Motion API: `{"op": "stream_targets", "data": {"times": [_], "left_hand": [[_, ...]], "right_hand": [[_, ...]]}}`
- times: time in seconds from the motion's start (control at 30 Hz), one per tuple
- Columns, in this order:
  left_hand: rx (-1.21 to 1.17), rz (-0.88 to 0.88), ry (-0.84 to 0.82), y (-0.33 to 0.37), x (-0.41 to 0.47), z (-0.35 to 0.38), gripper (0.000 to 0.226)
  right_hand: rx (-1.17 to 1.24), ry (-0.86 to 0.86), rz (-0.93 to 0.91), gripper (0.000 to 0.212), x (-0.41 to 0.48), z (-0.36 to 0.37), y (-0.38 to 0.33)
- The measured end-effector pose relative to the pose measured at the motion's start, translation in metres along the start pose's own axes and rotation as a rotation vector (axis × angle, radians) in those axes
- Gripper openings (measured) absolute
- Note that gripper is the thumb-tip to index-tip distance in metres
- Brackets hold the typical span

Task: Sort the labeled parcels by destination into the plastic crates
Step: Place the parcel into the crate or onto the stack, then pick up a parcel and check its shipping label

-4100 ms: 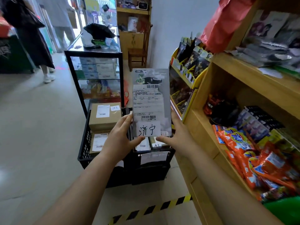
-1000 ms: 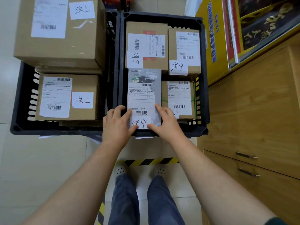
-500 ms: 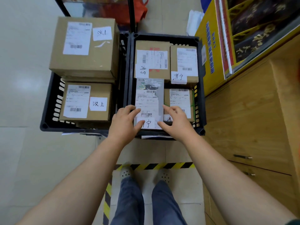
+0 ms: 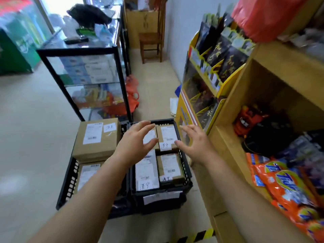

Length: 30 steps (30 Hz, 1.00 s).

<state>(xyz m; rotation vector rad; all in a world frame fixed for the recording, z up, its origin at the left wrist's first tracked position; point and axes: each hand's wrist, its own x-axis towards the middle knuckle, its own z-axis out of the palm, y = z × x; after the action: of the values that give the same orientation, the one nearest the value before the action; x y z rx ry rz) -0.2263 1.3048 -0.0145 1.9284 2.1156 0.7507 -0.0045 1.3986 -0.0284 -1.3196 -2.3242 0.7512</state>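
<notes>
Parcel lies crated, seemingly clear of fingers.

I see my left hand and right hand hovering, fingers spread and holding nothing, over the right black crate. In it the grey parcel lies flat beside small brown boxes; the left crate holds larger brown boxes.

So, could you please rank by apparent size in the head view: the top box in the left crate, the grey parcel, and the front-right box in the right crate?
1. Top box, clearly largest.
2. Grey parcel and front-right box: alike; the left hand hides the parcel's far end.
</notes>
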Motion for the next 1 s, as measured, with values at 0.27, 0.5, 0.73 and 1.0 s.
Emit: {"op": "stream_targets", "data": {"times": [0.27, 0.5, 0.73, 1.0], "left_hand": [[-0.135, 0.396, -0.097, 0.052, 0.051, -0.038, 0.049], [-0.226, 0.814, -0.285, 0.166, 0.038, -0.021, 0.054], [-0.479, 1.233, -0.492, 0.309, -0.080, -0.006, 0.054], [-0.590, 1.622, -0.725, 0.406, -0.320, -0.013, 0.057]], "right_hand": [[-0.066, 0.330, 0.208, 0.058, -0.060, -0.062, -0.038], [-0.219, 0.618, 0.503, 0.063, -0.198, -0.119, -0.056], [-0.405, 0.918, 0.831, 0.074, -0.411, -0.142, -0.105], [-0.426, 1.221, 1.219, 0.062, -0.655, -0.064, -0.214]]}}
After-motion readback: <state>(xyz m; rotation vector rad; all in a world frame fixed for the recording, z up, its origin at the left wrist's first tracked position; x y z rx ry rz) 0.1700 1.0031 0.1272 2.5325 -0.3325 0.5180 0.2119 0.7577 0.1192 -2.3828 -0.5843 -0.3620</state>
